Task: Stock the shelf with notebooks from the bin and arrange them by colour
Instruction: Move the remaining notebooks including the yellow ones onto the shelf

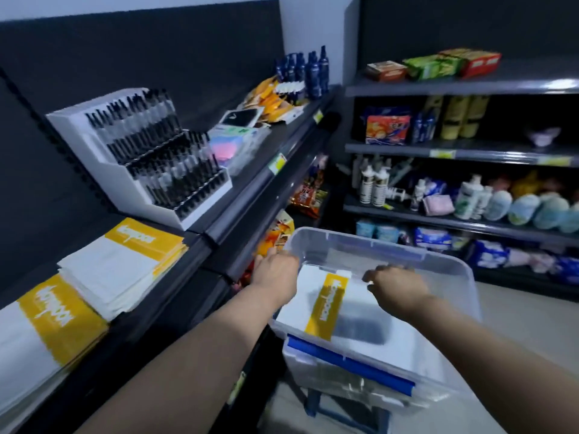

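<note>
A clear plastic bin (463,277) stands in front of me on a blue stool (316,405). On top inside it lies a white notebook (360,302) with a yellow band, slightly tilted, with more white notebooks and a blue strip (347,360) below it. My left hand (275,270) grips the notebook's far left corner by the bin rim. My right hand (398,285) curls over its far right edge. On the dark shelf (175,296) to my left lie two stacks of white and yellow notebooks: one (125,261) further along, one (47,327) nearer.
A white pen display stand (141,158) sits on the shelf beyond the stacks, then packets of sticky notes (232,145) and dark blue bottles (308,70). Shelves of snacks, bottles and packs (470,195) fill the right wall. Bare floor (517,324) lies right of the bin.
</note>
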The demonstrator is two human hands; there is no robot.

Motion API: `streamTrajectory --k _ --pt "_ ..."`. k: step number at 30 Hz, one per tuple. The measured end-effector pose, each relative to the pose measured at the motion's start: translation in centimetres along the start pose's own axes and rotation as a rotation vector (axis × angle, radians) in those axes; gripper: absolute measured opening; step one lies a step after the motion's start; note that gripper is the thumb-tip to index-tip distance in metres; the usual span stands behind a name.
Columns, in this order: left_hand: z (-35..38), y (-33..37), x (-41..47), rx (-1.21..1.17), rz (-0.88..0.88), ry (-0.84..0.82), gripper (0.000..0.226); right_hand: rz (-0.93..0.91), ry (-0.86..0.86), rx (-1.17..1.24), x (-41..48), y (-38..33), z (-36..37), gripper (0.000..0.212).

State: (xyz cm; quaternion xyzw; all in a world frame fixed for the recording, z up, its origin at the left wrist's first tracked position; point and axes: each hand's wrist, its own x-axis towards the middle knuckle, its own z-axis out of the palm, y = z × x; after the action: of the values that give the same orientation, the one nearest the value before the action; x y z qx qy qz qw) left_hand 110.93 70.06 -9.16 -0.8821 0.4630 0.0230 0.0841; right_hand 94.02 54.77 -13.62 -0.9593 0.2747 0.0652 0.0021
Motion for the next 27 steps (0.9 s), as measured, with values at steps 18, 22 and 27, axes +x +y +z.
streamTrajectory --k 18,22,27 --pt "10.0 1.7 7.3 -0.046 -0.010 -0.457 0.041 0.091 -0.374 -0.020 2.9 2.0 8.5 0.030" --pt "11.7 2.4 9.3 -0.033 0.038 -0.446 0.045 0.132 -0.403 -0.010 3.3 1.1 9.4 0.030" --pt "14.5 2.6 10.0 -0.175 -0.086 -0.511 0.072 0.200 -0.494 0.113 3.0 0.3 11.1 0.036"
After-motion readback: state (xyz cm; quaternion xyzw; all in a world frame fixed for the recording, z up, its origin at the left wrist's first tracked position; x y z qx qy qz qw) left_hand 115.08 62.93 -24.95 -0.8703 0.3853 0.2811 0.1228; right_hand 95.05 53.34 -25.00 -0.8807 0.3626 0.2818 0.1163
